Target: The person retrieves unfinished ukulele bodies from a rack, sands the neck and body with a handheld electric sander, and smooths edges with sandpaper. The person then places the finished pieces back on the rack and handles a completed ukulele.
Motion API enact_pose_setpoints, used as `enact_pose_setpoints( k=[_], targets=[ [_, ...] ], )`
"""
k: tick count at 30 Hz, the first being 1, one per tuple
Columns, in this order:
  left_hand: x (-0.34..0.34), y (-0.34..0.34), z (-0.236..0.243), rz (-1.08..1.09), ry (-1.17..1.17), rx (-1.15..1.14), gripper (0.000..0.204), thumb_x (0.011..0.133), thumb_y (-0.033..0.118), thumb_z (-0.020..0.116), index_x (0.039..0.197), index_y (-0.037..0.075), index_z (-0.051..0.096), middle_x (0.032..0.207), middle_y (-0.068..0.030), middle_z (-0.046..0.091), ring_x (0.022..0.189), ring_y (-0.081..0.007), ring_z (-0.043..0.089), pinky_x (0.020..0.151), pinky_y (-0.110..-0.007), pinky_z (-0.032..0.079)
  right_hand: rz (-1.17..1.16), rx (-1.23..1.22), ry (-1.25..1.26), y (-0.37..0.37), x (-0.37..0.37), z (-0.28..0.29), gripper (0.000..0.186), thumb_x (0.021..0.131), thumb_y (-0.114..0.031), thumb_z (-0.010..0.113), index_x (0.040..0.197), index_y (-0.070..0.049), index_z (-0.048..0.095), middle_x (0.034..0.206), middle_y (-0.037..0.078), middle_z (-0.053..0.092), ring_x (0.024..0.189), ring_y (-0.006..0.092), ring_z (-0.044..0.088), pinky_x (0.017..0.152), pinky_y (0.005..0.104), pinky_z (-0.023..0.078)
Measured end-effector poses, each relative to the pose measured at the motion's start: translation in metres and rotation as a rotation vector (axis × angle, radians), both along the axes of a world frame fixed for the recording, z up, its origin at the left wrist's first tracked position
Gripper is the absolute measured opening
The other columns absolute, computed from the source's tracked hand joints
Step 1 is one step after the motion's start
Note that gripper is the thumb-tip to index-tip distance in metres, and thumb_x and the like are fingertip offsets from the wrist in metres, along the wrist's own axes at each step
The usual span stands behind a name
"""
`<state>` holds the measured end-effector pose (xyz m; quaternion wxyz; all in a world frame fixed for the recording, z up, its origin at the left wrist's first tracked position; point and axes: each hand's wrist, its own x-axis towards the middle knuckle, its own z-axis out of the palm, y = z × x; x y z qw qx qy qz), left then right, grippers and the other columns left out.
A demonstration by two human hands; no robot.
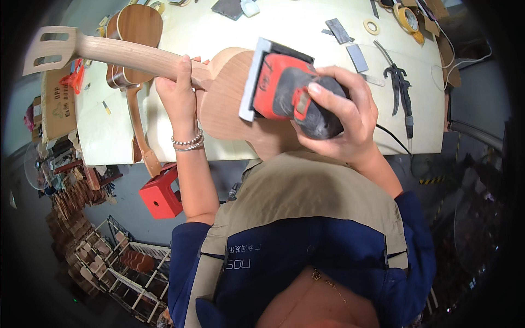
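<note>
An unfinished pale wooden ukulele body (221, 115) with a slotted headstock (49, 48) on its neck lies at an angle in front of me. My left hand (176, 95) is wrapped round the neck near where it joins the body. My right hand (350, 109) grips a red and black electric sander (276, 79), which sits over the right part of the body, its grey base plate tilted; whether the pad touches the wood I cannot tell. A black cord runs from the sander to the right.
The cream worktable (197, 27) holds a brown ukulele (136, 24), grey pads (355, 57), tape rolls (372, 26) and a black air gun (402, 90). A red bracket (156, 199) is below the table's front edge. Racks of wooden parts (134, 259) stand at lower left.
</note>
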<state>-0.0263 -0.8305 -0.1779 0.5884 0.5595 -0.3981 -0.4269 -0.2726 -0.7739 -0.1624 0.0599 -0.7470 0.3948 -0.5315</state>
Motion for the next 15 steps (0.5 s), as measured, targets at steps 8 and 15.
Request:
enact_pose_setpoints(
  k=[8, 15],
  targets=[
    [0.0, -0.008, -0.004, -0.025, 0.055, -0.005, 0.022, 0.086, 0.01, 0.056, 0.092, -0.006, 0.043, 0.082, -0.0166, 0.06, 0.071, -0.0224, 0.064, 0.059, -0.03, 0.054, 0.108, -0.157, 0.164, 0.022, -0.005, -0.013, 0.045, 0.052, -0.019, 0.076, 0.094, -0.023, 0.062, 0.095, 0.008, 0.059, 0.075, 0.0242, 0.059, 0.057, 0.0304, 0.048],
    [0.0, -0.003, -0.003, -0.088, -0.021, -0.073, 0.026, 0.086, 0.016, 0.057, 0.091, -0.008, 0.049, 0.086, -0.0186, 0.062, 0.076, -0.023, 0.065, 0.064, -0.03, 0.053, 0.216, -0.196, 0.221, 0.009, 0.013, 0.019, 0.049, 0.051, -0.013, 0.075, 0.097, -0.02, 0.059, 0.095, 0.011, 0.06, 0.074, 0.0264, 0.06, 0.058, 0.0312, 0.049]
  ],
)
